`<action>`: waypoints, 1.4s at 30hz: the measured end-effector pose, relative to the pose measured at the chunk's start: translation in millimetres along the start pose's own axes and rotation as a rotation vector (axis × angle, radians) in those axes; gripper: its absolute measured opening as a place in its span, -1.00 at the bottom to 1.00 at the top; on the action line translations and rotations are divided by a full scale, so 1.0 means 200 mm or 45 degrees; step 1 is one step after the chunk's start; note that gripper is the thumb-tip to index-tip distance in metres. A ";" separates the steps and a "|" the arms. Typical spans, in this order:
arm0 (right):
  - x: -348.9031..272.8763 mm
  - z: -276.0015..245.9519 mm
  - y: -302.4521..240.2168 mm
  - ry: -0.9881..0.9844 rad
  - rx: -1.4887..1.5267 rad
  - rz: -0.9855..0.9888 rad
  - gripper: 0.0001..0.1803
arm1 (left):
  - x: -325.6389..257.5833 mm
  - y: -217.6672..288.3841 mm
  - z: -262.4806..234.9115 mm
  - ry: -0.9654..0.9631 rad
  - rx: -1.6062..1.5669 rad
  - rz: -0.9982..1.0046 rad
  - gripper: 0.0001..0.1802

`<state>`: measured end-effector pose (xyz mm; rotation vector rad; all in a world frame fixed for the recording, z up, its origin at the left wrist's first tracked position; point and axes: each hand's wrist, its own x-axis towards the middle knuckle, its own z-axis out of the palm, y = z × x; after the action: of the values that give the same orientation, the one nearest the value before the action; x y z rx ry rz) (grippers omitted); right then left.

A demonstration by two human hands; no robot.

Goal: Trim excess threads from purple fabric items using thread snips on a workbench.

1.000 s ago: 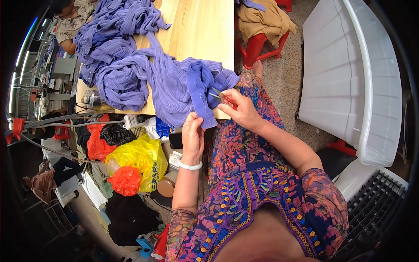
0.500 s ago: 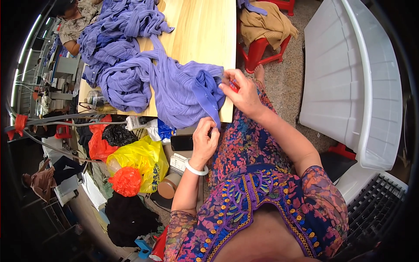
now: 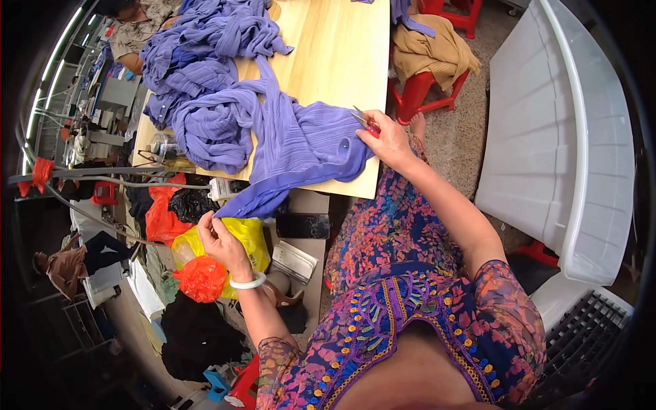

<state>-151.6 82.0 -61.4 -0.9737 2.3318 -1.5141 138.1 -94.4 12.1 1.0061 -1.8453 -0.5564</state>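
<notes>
A purple ribbed knit garment [image 3: 311, 140] lies spread over the near end of the wooden table [image 3: 335, 55]. My left hand [image 3: 224, 244], off the table's left corner, pinches the end of the garment's darker band and holds it stretched out. In my right hand [image 3: 388, 142], at the table's right edge, is a small pair of red-handled scissors [image 3: 372, 128]. The pointed blades stick out to the upper left over the garment's edge. A dark round spot, perhaps a button [image 3: 344, 145], shows on the fabric.
More purple garments [image 3: 212, 68] are heaped at the table's left. A red stool [image 3: 420, 96] with tan cloth [image 3: 434, 51] stands right of it, and a large pale plastic bin [image 3: 540, 137] farther right. Below are a yellow bag [image 3: 249, 239], a phone [image 3: 303, 225] and a power strip [image 3: 222, 190]. Another person [image 3: 133, 37] sits far left.
My left hand has moved left and down, drawing the garment's band out straight. The fabric that was bunched is now flatter. My right hand stays by the edge, with the scissors' blades now plainly showing.
</notes>
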 end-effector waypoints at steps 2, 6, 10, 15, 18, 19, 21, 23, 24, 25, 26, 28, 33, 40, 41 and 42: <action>0.01 -0.01 -0.03 -0.065 -0.009 0.001 -0.61 | 0.02 0.01 -0.04 0.064 0.015 -0.013 -0.86; 0.02 0.01 0.02 -0.065 -0.072 -0.080 -0.64 | 0.06 -0.01 -0.10 0.157 -0.037 -0.125 -0.85; 0.08 -0.04 -0.03 -0.097 -0.106 -0.007 -0.74 | 0.17 0.03 -0.11 0.109 -0.279 -0.170 -0.83; 0.29 -0.15 -0.18 0.147 -0.013 -0.091 -0.81 | 0.49 0.33 0.00 -0.160 -0.298 0.079 -0.85; 0.34 -0.16 -0.39 0.135 0.209 -0.183 -0.82 | 0.60 0.51 0.16 -0.428 -0.386 0.228 -0.88; 0.36 -0.15 -0.45 0.061 0.362 -0.285 -0.80 | 0.60 0.58 0.21 -0.516 -0.432 0.178 -0.89; 0.34 -0.13 -0.64 -0.064 0.508 -0.355 -0.73 | 0.61 0.64 0.30 -0.670 -0.430 0.217 -0.88; 0.33 -0.07 -0.75 -0.193 0.775 -0.425 -0.62 | 0.60 0.67 0.37 -0.804 -0.519 0.153 -0.88; 0.33 -0.06 -0.79 -0.290 0.818 -0.425 -0.56 | 0.59 0.70 0.39 -0.852 -0.545 0.135 -0.88; 0.33 -0.04 -0.81 -0.345 0.892 -0.435 -0.55 | 0.58 0.71 0.41 -0.888 -0.563 0.136 -0.89; 0.34 -0.03 -0.81 -0.394 0.966 -0.444 -0.53 | 0.58 0.73 0.43 -0.924 -0.577 0.115 -0.89; 0.34 -0.03 -0.78 -0.408 0.862 -0.339 -0.69 | 0.56 0.74 0.44 -0.963 -0.567 0.113 -0.86; 0.35 -0.09 -0.77 -0.462 0.582 -0.285 -0.87 | 0.50 0.60 0.46 -1.236 -0.708 -0.079 -0.76; 0.44 -0.28 -0.82 -0.241 0.648 -0.297 -0.85 | 0.42 0.17 0.44 -1.431 -0.257 -0.006 -0.78; 0.47 -0.31 -0.82 -0.213 0.661 -0.316 -0.85 | 0.43 0.12 0.41 -1.469 -0.138 -0.035 -0.78; 0.47 -0.34 -0.82 -0.168 0.592 -0.334 -0.85 | 0.43 0.12 0.38 -1.480 -0.096 -0.210 -0.78</action>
<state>-188.6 30.8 129.1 -1.2312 1.6953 -1.9037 40.3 -154.8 38.0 0.8267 -2.6874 -1.5228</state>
